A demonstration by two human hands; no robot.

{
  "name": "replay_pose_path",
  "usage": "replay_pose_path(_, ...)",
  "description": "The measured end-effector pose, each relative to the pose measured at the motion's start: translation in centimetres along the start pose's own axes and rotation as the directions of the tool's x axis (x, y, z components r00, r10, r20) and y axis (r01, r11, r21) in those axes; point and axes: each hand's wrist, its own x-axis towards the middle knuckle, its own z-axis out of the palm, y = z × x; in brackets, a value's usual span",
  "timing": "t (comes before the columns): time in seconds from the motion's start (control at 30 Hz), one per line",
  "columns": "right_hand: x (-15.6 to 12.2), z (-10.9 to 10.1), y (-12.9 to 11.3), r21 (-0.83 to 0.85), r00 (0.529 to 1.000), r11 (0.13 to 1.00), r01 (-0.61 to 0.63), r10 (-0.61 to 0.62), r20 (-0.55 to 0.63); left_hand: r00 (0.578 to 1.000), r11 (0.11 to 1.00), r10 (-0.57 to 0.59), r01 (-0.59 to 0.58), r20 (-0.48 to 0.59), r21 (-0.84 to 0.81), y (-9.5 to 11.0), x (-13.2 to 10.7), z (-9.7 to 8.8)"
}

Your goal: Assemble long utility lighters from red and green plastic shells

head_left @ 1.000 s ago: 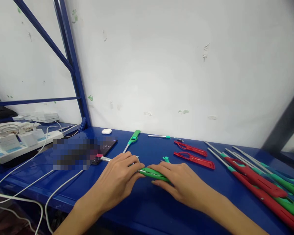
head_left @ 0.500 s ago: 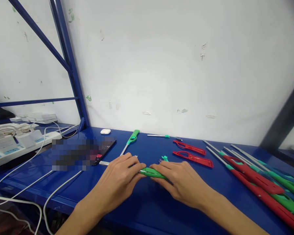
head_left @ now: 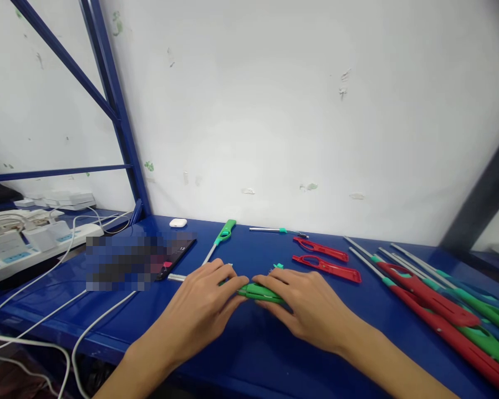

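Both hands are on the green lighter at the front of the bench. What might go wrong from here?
1. The left hand and right hand crowd over the green lighter; a fingertip might get pinched.
2. The metal tube sticking out past the left hand ends beside the phone and may knock it.
3. The small teal part lies loose by the right hand's fingers and could be flicked away.

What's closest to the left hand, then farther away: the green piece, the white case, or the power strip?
1. Green piece, touching the left hand, centre front.
2. White case, back by the wall, slightly left.
3. Power strip, far left, on the next shelf.
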Motion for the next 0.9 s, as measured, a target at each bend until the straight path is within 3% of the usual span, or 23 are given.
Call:
replay_pose_path(0.23, 0.0, -0.1, 0.1, -0.015, 1.0, 1.0, -0.02, 0.02, -0.019, 0.999, 0.998, -0.036, 0.036, 0.0, -0.047, 0.5, 0.0, 0.1)
replay_pose_path(0.47, 0.2, -0.6, -0.2, 0.115, 0.996, 0.989, -0.092, 0.093, 0.001, 0.995, 0.997, 0.071, -0.072, 0.062, 0.008, 0.7, 0.0, 0.2)
replay_pose_path(0.9, 0.3, -1.0, -0.5, 0.189, 0.99, 0.972, -0.139, 0.136, 0.031, 0.981, 0.982, 0.165, -0.154, -0.102, 0.106, 0.9, 0.2, 0.3)
